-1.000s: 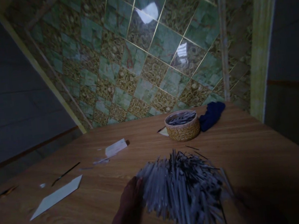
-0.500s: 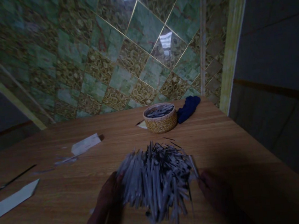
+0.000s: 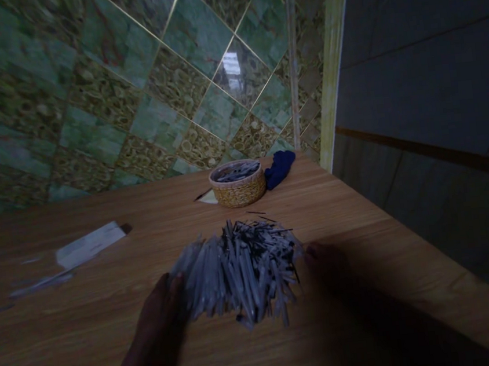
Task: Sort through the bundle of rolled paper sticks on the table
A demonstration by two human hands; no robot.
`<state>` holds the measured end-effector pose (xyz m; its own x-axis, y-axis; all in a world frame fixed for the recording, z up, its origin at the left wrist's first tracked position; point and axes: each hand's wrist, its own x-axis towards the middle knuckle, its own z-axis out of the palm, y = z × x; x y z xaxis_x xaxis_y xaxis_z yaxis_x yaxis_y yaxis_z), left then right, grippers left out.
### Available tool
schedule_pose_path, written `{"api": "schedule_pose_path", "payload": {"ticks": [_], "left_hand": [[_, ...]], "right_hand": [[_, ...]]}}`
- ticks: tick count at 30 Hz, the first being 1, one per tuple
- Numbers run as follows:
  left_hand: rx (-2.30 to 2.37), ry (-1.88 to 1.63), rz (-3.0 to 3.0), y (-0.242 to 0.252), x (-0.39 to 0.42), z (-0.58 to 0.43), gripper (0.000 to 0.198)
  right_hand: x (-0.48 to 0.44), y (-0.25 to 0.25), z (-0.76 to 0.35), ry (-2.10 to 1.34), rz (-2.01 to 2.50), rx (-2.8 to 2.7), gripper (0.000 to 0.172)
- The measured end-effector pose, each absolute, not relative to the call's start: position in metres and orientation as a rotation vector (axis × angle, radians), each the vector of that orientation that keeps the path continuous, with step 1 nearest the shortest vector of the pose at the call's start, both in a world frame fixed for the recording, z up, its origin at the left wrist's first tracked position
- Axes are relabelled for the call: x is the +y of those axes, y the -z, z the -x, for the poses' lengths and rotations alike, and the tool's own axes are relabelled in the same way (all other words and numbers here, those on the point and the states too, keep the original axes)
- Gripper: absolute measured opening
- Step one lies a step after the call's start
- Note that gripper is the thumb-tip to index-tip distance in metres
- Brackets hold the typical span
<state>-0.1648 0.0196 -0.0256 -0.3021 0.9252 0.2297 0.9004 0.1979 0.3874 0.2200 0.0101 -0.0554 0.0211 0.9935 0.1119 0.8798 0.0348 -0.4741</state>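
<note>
So the heap of thin grey sticks (image 3: 240, 265) sits on the bench (image 3: 362, 223) a bit in front of the woven basket (image 3: 240, 193) and blue cloth (image 3: 280, 167), and it looks tighter and more bunched than half a second ago. The left hand (image 3: 159, 311) is pushed against its left edge and the right hand (image 3: 323, 262) has come in against the right edge. It's too dark to tell whether either hand's fingers are spread or curled, honestly.
</note>
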Motion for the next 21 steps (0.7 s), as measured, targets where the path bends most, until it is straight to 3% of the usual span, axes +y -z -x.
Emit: {"api": "schedule_pose_path", "payload": {"ticks": [14,21], "left_hand": [[2.255,-0.66,-1.633,0.02,0.02,0.174,0.061],[2.31,-0.692,-1.643,0.019,0.018,0.164,0.063]], "right_hand": [[0.017,0.052,-0.229,-0.565,1.849,-1.935,0.027],[0.042,0.038,-0.242,-1.115,1.705,-2.05,0.03]]}}
